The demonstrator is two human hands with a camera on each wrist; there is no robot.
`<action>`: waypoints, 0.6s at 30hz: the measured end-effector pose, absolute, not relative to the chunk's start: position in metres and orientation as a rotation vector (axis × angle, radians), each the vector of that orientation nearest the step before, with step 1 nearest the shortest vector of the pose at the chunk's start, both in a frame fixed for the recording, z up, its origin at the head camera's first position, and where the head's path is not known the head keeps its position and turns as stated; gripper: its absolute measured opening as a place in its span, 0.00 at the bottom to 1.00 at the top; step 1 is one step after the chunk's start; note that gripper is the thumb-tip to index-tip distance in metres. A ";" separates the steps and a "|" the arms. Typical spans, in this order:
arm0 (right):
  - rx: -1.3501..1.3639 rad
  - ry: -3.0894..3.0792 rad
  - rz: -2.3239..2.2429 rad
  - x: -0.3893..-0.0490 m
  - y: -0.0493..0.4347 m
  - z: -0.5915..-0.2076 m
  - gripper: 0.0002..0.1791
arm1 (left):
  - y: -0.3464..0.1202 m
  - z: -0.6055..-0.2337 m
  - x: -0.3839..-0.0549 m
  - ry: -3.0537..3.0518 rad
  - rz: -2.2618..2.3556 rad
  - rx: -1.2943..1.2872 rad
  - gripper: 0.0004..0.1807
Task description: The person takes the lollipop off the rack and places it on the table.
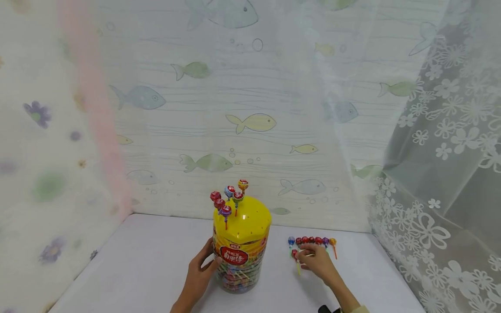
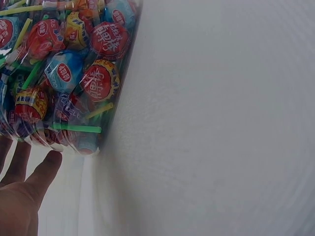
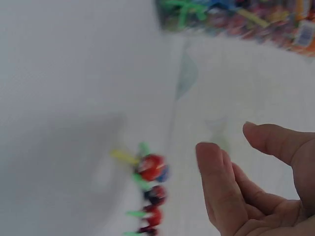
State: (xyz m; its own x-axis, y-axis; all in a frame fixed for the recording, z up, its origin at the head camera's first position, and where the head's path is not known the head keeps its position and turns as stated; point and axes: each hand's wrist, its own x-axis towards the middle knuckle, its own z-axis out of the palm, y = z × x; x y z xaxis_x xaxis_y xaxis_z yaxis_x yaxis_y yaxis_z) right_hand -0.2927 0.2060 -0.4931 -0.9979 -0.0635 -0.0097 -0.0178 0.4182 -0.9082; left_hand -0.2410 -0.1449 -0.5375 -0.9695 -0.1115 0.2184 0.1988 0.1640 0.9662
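- Red lollipop (image 1: 295, 253) is lying right of the lollipop jar (image 1: 242, 248), near the lollipop row (image 1: 312, 240).
- Right hand (image 1: 314, 259) is hanging close by, fingertips wide apart, holding nothing.
- Left hand (image 1: 200, 271) is cupping the jar.
- Probably weighing little, hard but slick-wrapped; I'd be pinching the yellow stick (image 1: 298, 268).

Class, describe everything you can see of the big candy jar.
The jar is a clear, plastic-looking cylinder packed with wrapped lollipops. Its glossy yellow lid has small holes, and six lollipops stand in it, toward one side. A red oval label with white characters marks the front. The jar stands upright on the white table; the left hand touches its side.
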 end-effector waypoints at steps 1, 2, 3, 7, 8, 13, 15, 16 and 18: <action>-0.135 2.616 -1.659 -0.291 0.204 -0.488 0.20 | -0.145 -0.538 -0.241 -2.201 -1.888 -0.084 0.38; -0.195 2.629 -1.645 -0.289 0.201 -0.482 0.20 | -0.145 -0.538 -0.241 -2.201 -1.887 -0.083 0.38; -0.255 2.643 -1.636 -0.288 0.198 -0.476 0.20 | -0.146 -0.537 -0.241 -2.203 -1.885 -0.082 0.38; -0.395 2.706 -1.618 -0.284 0.181 -0.451 0.19 | -0.146 -0.537 -0.242 -2.207 -1.882 -0.081 0.38; -0.413 2.724 -1.627 -0.282 0.176 -0.444 0.18 | -0.146 -0.537 -0.242 -2.208 -1.883 -0.081 0.38; -0.492 2.774 -1.738 -0.272 0.152 -0.410 0.16 | -0.146 -0.538 -0.242 -2.211 -1.888 -0.082 0.39; -0.543 2.761 -1.798 -0.269 0.144 -0.397 0.15 | -0.146 -0.538 -0.242 -2.213 -1.884 -0.084 0.39; -0.570 2.752 -1.823 -0.268 0.140 -0.391 0.15 | -0.146 -0.538 -0.242 -2.214 -1.882 -0.087 0.39; -0.631 2.728 -1.867 -0.267 0.132 -0.380 0.15 | -0.146 -0.538 -0.242 -2.215 -1.880 -0.091 0.39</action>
